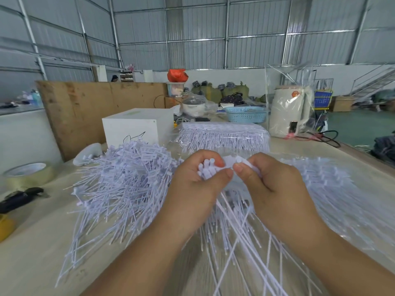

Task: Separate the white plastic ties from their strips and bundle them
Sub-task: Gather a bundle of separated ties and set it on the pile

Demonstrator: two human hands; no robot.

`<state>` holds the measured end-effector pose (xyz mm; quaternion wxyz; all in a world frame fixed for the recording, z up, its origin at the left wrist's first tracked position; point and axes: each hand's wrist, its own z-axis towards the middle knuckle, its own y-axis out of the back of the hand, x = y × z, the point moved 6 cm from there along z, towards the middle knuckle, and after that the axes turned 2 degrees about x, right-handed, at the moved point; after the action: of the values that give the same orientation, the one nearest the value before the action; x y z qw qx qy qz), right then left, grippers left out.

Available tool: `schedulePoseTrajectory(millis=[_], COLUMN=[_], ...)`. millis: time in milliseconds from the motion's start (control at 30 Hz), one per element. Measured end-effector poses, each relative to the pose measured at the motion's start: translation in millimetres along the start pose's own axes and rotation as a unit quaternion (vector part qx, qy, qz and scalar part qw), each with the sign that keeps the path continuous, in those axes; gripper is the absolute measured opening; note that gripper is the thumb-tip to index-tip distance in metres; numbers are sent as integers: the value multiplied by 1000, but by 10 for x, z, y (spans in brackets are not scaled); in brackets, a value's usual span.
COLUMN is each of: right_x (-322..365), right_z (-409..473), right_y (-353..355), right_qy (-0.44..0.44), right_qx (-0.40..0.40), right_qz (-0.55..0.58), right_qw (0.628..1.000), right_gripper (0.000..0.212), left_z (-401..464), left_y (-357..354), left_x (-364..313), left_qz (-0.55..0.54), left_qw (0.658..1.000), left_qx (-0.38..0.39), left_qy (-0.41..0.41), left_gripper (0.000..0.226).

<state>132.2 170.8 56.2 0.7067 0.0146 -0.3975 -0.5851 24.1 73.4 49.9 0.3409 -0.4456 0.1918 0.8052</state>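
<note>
My left hand (pixel 198 184) grips a bunch of white plastic ties (pixel 206 169) by their heads, their thin tails hanging down toward me. My right hand (pixel 275 184) pinches a white strip of ties (pixel 229 162) right beside it, thumb tips of both hands almost touching. A big loose pile of white ties (pixel 119 184) lies on the table to the left. More ties on strips (pixel 333 189) fan out to the right. A plastic-wrapped stack of tie strips (pixel 222 133) sits behind my hands.
A wooden table (pixel 32 263) holds a tape roll (pixel 27 174), a dark tool (pixel 19 199) and a yellow object (pixel 5 227) at left. A white box (pixel 136 127), blue basket (pixel 245 114) and white appliance (pixel 288 112) stand behind.
</note>
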Motion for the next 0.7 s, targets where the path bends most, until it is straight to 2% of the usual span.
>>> schedulePoseTrajectory(millis=[133, 200, 267, 333, 400, 467, 533, 633, 700], right_x=[71, 95, 109, 100, 81, 55, 30, -13, -34], right_z=[10, 6, -12, -14, -13, -26, -52, -68, -71], right_y=[-39, -2, 103, 177, 101, -10, -85, -132, -156], right_qy=[6, 14, 28, 40, 40, 38, 34, 24, 18], right_qx=[-6, -21, -52, -52, 21, 96, 145, 187, 207], right_qz=[-30, -39, -25, 7, 57, 65, 60, 62, 55], right_qw=[1000, 999, 998, 998, 997, 993, 987, 980, 977], right_gripper=[47, 43, 44, 40, 38, 27, 29, 42, 38], left_z=[5, 25, 90, 150, 177, 142, 50, -7, -31], left_y=[39, 123, 374, 611, 604, 337, 90, 4, -10], left_x=[59, 166, 289, 319, 259, 142, 93, 76, 63], left_qz=[12, -56, -172, -171, -67, 27, 33, 10, 17], left_qw=[999, 993, 962, 955, 981, 996, 989, 978, 969], left_qx=[-28, -66, -147, -177, -112, 26, 135, 203, 240], left_qy=[30, 84, 150, 169, 143, 79, 48, 49, 47], left_gripper=[31, 29, 28, 26, 19, 14, 17, 21, 29])
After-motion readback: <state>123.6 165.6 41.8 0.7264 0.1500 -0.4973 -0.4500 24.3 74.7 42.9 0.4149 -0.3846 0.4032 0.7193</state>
